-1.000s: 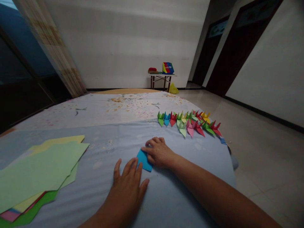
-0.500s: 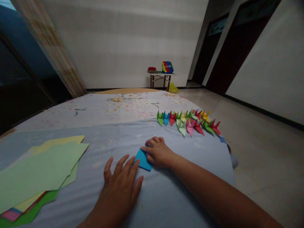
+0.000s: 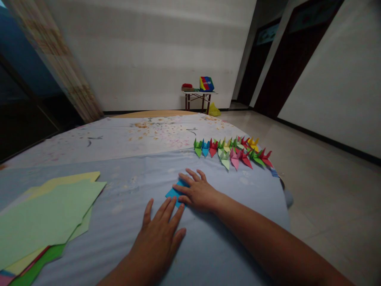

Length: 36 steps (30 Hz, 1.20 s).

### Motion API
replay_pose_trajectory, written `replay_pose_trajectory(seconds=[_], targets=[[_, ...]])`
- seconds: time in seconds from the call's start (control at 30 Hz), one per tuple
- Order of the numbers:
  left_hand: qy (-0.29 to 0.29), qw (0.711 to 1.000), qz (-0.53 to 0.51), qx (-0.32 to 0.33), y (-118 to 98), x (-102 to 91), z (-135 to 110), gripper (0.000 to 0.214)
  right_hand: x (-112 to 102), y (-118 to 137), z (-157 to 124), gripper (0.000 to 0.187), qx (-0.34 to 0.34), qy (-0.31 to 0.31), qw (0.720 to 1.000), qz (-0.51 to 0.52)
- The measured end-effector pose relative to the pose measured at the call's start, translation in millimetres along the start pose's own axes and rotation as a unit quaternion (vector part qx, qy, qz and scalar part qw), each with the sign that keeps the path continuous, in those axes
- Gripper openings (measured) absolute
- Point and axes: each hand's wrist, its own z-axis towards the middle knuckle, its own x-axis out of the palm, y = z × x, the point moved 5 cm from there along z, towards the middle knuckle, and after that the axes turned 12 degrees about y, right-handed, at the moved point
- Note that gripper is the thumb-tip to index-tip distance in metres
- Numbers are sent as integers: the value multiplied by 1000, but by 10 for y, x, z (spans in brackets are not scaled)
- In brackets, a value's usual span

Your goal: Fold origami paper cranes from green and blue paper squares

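A small folded blue paper (image 3: 173, 193) lies on the light blue cloth (image 3: 226, 214). My right hand (image 3: 198, 192) lies flat over most of it, fingers stretched out and pointing left. My left hand (image 3: 159, 232) rests palm down just below, fingers spread, fingertips touching the paper's lower edge. Only a blue corner shows between the two hands.
A row of several coloured paper cranes (image 3: 230, 153) sits beyond my right hand near the cloth's right edge. A stack of green, yellow and pink paper sheets (image 3: 44, 216) lies at the left. A small table (image 3: 198, 99) with coloured things stands by the far wall.
My right hand has flattened onto the blue paper, covering more of it. My left hand slid back right, fingertips now at the paper. The view shifted slightly.
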Motion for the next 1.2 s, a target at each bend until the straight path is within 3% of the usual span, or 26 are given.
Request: replay_pose_trajectory(seconds=[0.3, 0.4, 0.53, 0.67, 0.77, 0.93, 1.2], targets=[[21, 1000, -20, -11, -14, -39, 29, 48, -66, -299, 211, 45, 92, 9, 996, 4], [31, 999, -26, -14, -10, -48, 29, 48, -78, -262, 211, 53, 101, 10, 995, 6], [41, 999, -35, -8, -14, -45, 30, 49, -29, -138, 188, 63, 57, 15, 998, 15], [43, 998, -45, -9, -4, -48, 29, 49, -33, -240, 175, 61, 109, 21, 994, 10], [54, 997, -59, -16, 16, -57, 30, 47, -99, -242, 78, 55, 121, -3, 993, -3], [61, 995, -74, -12, 41, -87, 48, 45, 10, 58, -236, 57, -23, 49, 999, -1], [35, 997, -72, -2, 52, -152, 37, 45, 66, -274, -531, 56, 57, 64, 996, 2]])
